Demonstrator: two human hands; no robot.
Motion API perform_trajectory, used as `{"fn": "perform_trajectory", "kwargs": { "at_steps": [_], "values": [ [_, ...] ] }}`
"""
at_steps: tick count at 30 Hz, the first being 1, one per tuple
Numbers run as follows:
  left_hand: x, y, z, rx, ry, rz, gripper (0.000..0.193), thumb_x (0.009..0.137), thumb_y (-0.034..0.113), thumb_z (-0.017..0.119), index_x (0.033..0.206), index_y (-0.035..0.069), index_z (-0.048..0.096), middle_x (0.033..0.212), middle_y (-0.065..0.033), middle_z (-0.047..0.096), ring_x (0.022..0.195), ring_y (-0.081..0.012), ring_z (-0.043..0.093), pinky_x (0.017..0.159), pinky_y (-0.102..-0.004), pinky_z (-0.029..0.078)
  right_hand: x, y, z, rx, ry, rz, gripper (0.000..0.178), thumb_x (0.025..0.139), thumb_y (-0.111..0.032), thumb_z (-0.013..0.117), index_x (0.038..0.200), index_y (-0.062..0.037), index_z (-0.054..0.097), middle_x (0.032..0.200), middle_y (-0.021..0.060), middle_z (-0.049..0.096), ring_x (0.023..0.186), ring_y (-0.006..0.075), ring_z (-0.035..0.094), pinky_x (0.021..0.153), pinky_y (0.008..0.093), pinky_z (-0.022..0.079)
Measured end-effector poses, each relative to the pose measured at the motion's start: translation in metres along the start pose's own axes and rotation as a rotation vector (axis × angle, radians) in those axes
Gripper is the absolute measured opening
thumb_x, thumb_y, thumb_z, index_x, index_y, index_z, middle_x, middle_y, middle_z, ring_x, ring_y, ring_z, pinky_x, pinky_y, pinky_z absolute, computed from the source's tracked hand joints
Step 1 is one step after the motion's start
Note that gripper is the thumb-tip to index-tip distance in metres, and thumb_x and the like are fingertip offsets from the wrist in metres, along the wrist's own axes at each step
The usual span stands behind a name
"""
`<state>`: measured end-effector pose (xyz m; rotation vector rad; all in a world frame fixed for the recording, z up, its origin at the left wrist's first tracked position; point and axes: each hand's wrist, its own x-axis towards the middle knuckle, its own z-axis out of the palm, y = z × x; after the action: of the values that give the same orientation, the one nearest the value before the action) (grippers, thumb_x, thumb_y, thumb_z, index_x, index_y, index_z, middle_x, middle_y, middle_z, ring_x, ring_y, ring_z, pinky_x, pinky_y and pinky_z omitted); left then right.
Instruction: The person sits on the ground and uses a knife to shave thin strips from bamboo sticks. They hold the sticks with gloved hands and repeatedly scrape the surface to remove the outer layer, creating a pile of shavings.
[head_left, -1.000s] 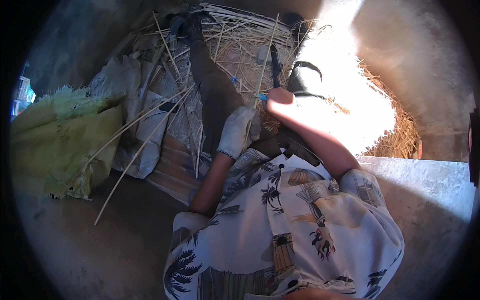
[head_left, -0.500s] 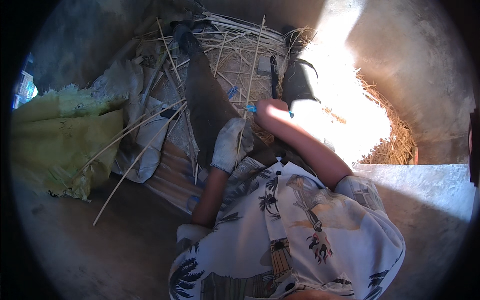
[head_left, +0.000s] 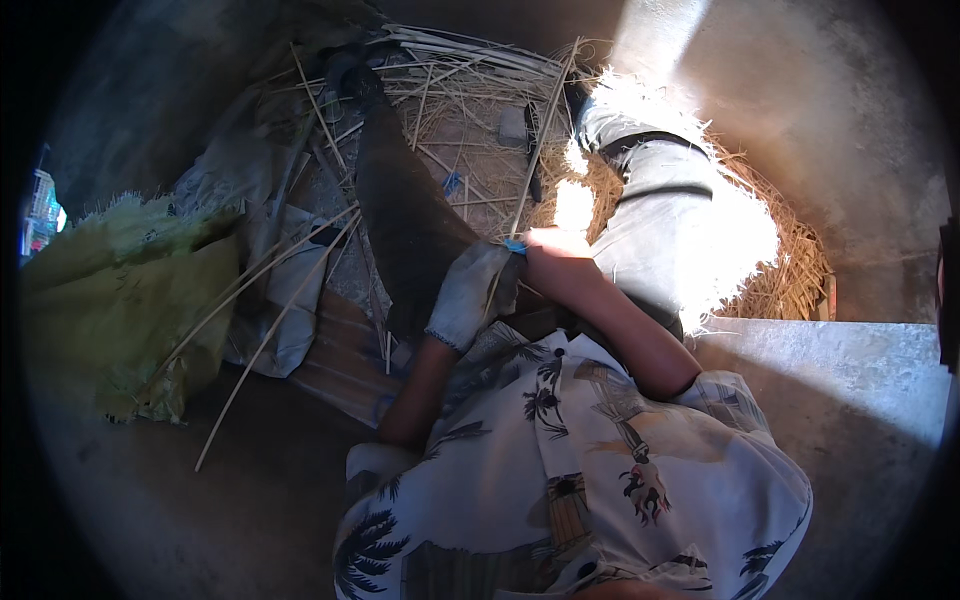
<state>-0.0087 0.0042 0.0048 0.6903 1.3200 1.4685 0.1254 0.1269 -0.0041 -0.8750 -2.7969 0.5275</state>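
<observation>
My left hand (head_left: 470, 292), in a white knitted glove, is closed round the lower part of a long, thin, pale cane-like strip (head_left: 546, 130). The strip slants up and away between my legs. Against the glove's upper right side is my bare right hand (head_left: 558, 258), closed in a fist. A small blue object (head_left: 514, 245) shows at its left edge, by the strip. The fist hides the rest of it, so its kind is unclear. Sunlight washes out part of this hand.
More pale strips (head_left: 480, 55) lie beyond my feet, and two long ones (head_left: 268, 340) stick out at left. A yellow-green woven sack (head_left: 120, 290) lies left. Straw-like shavings (head_left: 795, 260) heap beyond my right leg (head_left: 655, 215). A small grey block (head_left: 513, 126) sits between my legs.
My right hand has drawn down and inward, up to the glove. The strip leans more to the right. My right leg has shifted, showing more of it in the sunlight.
</observation>
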Motion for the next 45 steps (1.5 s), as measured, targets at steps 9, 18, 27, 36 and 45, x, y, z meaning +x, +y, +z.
{"fn": "perform_trajectory", "kwargs": {
  "at_steps": [9, 18, 27, 36, 45],
  "values": [
    [-0.009, 0.008, -0.007, -0.289, 0.105, -0.338, 0.016, 0.103, 0.017, 0.054, 0.099, 0.005, 0.064, 0.082, -0.0027, 0.063, 0.069, -0.0108, 0.063, 0.061, -0.0254, 0.052, 0.009, -0.005, -0.002, 0.098, -0.052, -0.117, 0.015, 0.077, -0.020, 0.070, 0.078, -0.0074, 0.063, 0.079, 0.0124, 0.065, 0.076, 0.0313, 0.068, 0.067, 0.0416, 0.056],
    [-0.010, -0.005, -0.018, 0.507, -0.014, 0.223, 0.017, 0.098, 0.007, 0.054, 0.108, 0.000, 0.066, 0.098, -0.0098, 0.065, 0.086, -0.0186, 0.066, 0.072, -0.0300, 0.055, 0.008, -0.006, 0.000, 0.057, 0.015, -0.103, 0.011, 0.077, -0.018, 0.068, 0.079, -0.0085, 0.062, 0.077, 0.0114, 0.064, 0.075, 0.0328, 0.068, 0.068, 0.0431, 0.056],
    [-0.003, 0.011, -0.010, 0.881, -0.096, 0.567, 0.015, 0.096, 0.009, 0.056, 0.106, 0.002, 0.064, 0.095, -0.0102, 0.064, 0.086, -0.0215, 0.066, 0.073, -0.0315, 0.054, 0.002, 0.005, -0.003, 0.083, -0.001, -0.099, 0.010, 0.077, -0.017, 0.067, 0.080, -0.0080, 0.065, 0.078, 0.0120, 0.066, 0.074, 0.0321, 0.069, 0.065, 0.0426, 0.057],
    [-0.009, 0.010, -0.008, 0.322, 0.012, 0.016, 0.017, 0.102, 0.019, 0.055, 0.101, 0.005, 0.064, 0.092, -0.0043, 0.064, 0.083, -0.0137, 0.064, 0.070, -0.0282, 0.051, 0.010, 0.006, 0.002, 0.138, -0.128, -0.069, 0.013, 0.077, -0.017, 0.066, 0.082, -0.0048, 0.066, 0.084, 0.0156, 0.068, 0.080, 0.0332, 0.070, 0.070, 0.0430, 0.058],
    [-0.018, 0.004, -0.022, 0.632, 0.163, 0.245, 0.018, 0.101, 0.016, 0.055, 0.106, 0.002, 0.065, 0.099, -0.0061, 0.063, 0.094, -0.0148, 0.060, 0.084, -0.0304, 0.049, 0.034, -0.026, -0.003, 0.110, -0.397, 0.149, 0.031, 0.086, -0.024, 0.066, 0.107, -0.0013, 0.069, 0.099, 0.0199, 0.069, 0.101, 0.0387, 0.069, 0.085, 0.0462, 0.056]
  ]
}}
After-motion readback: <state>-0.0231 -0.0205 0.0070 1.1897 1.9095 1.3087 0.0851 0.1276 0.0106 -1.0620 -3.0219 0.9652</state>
